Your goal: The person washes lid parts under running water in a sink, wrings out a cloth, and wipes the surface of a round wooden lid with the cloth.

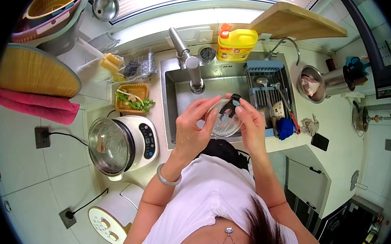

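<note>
Over the front of the sink, a round clear lid with a black fitting is tilted up between my two hands. My left hand pinches its left rim between thumb and fingers. On the other side, my right hand grips the right edge, its thumb and index finger at the black fitting on top. Whether the lid is glass or plastic I cannot make out. Behind it stands the grey faucet, its spout pointing down into the basin.
A blue dish rack with utensils fills the sink's right side. Left are a white electric cooker and a basket of greens. A yellow jug stands behind; a metal bowl with meat and a phone lie right.
</note>
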Tool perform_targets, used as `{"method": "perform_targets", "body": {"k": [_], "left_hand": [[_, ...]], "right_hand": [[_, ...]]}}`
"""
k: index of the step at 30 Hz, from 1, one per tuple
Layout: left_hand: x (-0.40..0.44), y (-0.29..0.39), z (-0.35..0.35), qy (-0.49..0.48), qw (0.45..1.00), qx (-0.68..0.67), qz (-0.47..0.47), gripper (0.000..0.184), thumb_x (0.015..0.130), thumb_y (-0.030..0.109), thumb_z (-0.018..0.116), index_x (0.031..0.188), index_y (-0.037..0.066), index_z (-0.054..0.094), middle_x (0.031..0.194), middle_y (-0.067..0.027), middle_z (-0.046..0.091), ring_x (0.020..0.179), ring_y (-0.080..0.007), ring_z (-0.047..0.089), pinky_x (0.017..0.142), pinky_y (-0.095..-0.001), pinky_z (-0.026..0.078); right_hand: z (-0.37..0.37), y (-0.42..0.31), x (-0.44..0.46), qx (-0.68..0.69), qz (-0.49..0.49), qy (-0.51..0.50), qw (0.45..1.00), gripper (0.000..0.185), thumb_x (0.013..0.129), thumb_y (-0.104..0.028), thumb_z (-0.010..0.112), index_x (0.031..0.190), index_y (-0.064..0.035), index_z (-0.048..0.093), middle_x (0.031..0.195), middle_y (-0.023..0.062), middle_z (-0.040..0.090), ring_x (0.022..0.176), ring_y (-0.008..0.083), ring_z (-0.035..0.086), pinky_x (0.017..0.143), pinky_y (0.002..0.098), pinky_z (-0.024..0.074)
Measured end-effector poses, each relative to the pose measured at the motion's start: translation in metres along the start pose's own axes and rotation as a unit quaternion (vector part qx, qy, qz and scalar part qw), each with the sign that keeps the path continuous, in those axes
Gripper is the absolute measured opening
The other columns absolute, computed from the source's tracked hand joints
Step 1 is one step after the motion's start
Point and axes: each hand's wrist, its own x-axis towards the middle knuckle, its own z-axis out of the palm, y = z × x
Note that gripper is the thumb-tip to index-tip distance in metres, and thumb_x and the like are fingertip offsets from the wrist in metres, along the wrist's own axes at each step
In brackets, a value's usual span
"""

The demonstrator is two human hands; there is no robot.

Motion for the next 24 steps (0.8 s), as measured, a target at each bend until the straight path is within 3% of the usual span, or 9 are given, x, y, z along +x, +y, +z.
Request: {"method": "perform_targets", "body": {"k": [1, 11, 14, 17, 19, 20, 22, 23, 24], "left_hand": [[0.0, 0.001, 0.0, -0.001, 1.0, 0.014, 0.007, 0.03, 0.087, 0.0, 0.065, 0.116, 0.005, 0.068, 0.097, -0.0111, 0.067, 0.067, -0.0131, 0.063, 0.061, -0.0255, 0.051], [0.001, 0.001, -0.001, -0.001, 1.0, 0.016, 0.025, 0.031, 0.087, -0.002, 0.064, 0.117, 0.005, 0.068, 0.099, -0.0113, 0.067, 0.068, -0.0133, 0.064, 0.062, -0.0254, 0.052], [0.0, -0.002, 0.001, -0.004, 0.999, -0.046, 0.002, 0.029, 0.087, -0.002, 0.064, 0.115, 0.004, 0.068, 0.099, -0.0112, 0.067, 0.067, -0.0132, 0.063, 0.063, -0.0256, 0.053], [0.001, -0.004, 0.002, -0.03, 0.998, -0.047, -0.021, 0.032, 0.087, -0.003, 0.063, 0.118, 0.002, 0.066, 0.103, -0.0116, 0.066, 0.075, -0.0132, 0.064, 0.065, -0.0252, 0.053], [0.002, -0.001, 0.006, -0.076, 0.984, -0.16, -0.011, 0.047, 0.083, -0.001, 0.067, 0.129, 0.002, 0.058, 0.116, -0.0124, 0.061, 0.093, -0.0162, 0.063, 0.074, -0.0262, 0.053], [0.002, -0.001, 0.006, -0.077, 0.984, -0.16, -0.01, 0.047, 0.083, -0.001, 0.067, 0.129, 0.002, 0.058, 0.116, -0.0124, 0.061, 0.093, -0.0162, 0.063, 0.074, -0.0262, 0.053], [-0.001, -0.002, 0.005, -0.169, 0.969, -0.176, -0.02, 0.071, 0.078, -0.006, 0.071, 0.142, -0.001, 0.042, 0.137, -0.0104, 0.041, 0.128, -0.0188, 0.046, 0.109, -0.0322, 0.038], [0.001, -0.002, 0.004, -0.194, 0.963, -0.185, -0.022, 0.083, 0.073, -0.007, 0.076, 0.145, -0.001, 0.035, 0.141, -0.0101, 0.036, 0.133, -0.0207, 0.041, 0.113, -0.0354, 0.034], [0.002, -0.001, 0.004, -0.195, 0.963, -0.185, -0.022, 0.083, 0.073, -0.007, 0.076, 0.145, -0.001, 0.035, 0.141, -0.0101, 0.036, 0.133, -0.0207, 0.041, 0.113, -0.0354, 0.034]], "right_hand": [[0.002, -0.001, 0.0, 0.019, -0.004, 0.011, 1.0, 0.033, 0.098, -0.012, 0.05, 0.128, 0.0026, 0.059, 0.104, 0.0013, 0.066, 0.087, 0.0042, 0.059, 0.077, 0.0212, 0.0499], [0.006, 0.002, -0.002, 0.035, -0.017, 0.023, 0.999, 0.032, 0.096, -0.009, 0.057, 0.126, 0.0023, 0.06, 0.104, 0.0044, 0.067, 0.087, 0.0066, 0.061, 0.077, 0.024, 0.052], [0.01, 0.001, -0.003, 0.01, -0.022, 0.041, 0.999, 0.03, 0.095, -0.006, 0.058, 0.124, 0.0016, 0.061, 0.104, 0.004, 0.067, 0.087, 0.0062, 0.061, 0.078, 0.0231, 0.0514], [0.015, 0.004, -0.001, -0.042, -0.082, 0.074, 0.993, 0.027, 0.093, -0.005, 0.06, 0.119, 0.001, 0.064, 0.101, 0.0028, 0.067, 0.086, 0.0056, 0.06, 0.074, 0.0217, 0.0507], [0.019, 0.006, -0.001, -0.006, -0.077, 0.145, 0.986, 0.022, 0.091, -0.005, 0.063, 0.112, 0.0006, 0.065, 0.097, 0.0017, 0.067, 0.082, 0.0047, 0.059, 0.069, 0.0208, 0.0496], [0.018, 0.005, -0.001, -0.005, -0.078, 0.146, 0.986, 0.022, 0.091, -0.005, 0.063, 0.112, 0.0006, 0.065, 0.097, 0.0017, 0.067, 0.082, 0.0047, 0.059, 0.069, 0.0208, 0.0496], [0.017, 0.002, 0.002, -0.017, -0.063, 0.172, 0.983, 0.019, 0.09, -0.007, 0.065, 0.107, -0.0001, 0.066, 0.095, 0.0008, 0.067, 0.078, 0.004, 0.058, 0.065, 0.0201, 0.0483], [0.018, 0.002, 0.004, -0.004, -0.063, 0.174, 0.983, 0.017, 0.089, -0.009, 0.068, 0.104, -0.0008, 0.066, 0.091, -0.0005, 0.066, 0.075, 0.0033, 0.057, 0.065, 0.0198, 0.0478], [0.018, -0.001, 0.005, -0.004, -0.063, 0.175, 0.983, 0.017, 0.089, -0.009, 0.068, 0.104, -0.0008, 0.066, 0.091, -0.0005, 0.066, 0.075, 0.0033, 0.057, 0.065, 0.0198, 0.0478]]}}
